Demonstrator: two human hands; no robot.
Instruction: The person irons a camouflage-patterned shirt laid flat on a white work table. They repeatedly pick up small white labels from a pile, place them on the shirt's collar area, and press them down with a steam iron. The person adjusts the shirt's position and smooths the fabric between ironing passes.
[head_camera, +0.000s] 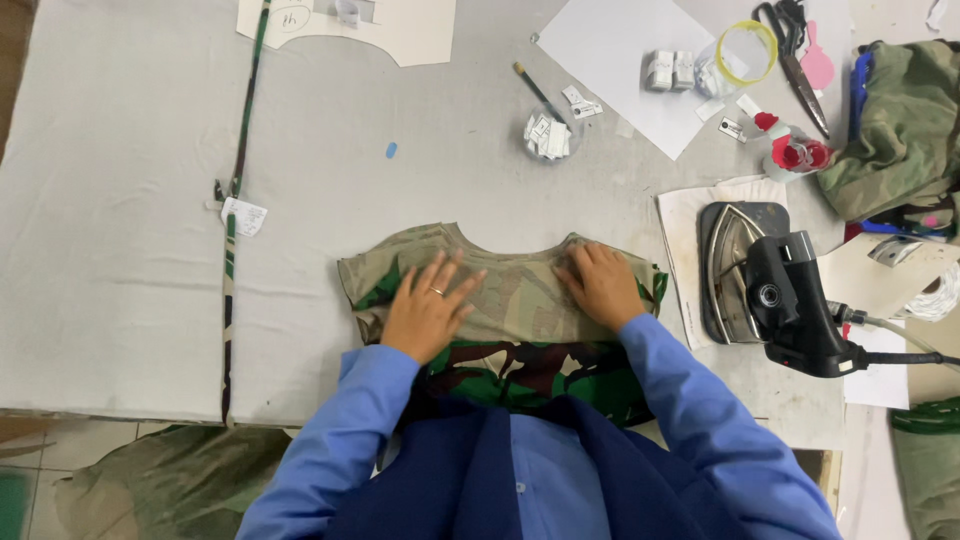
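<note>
A camouflage garment piece (510, 310) with a curved neckline lies on the grey table (120, 250) in front of me. My left hand (428, 305), a ring on one finger, rests flat on its left part with the fingers spread. My right hand (600, 283) presses flat on its right shoulder area, fingers together. Neither hand holds anything. Both arms are in blue sleeves.
A black electric iron (770, 290) rests on a pad to the right. A long camouflage strip (238, 200) runs down the table at left. Paper pattern pieces (620, 60), a small dish of tags (548, 135), scissors (800, 60), tape roll (745, 50) and folded camouflage fabric (900, 130) lie at the back right.
</note>
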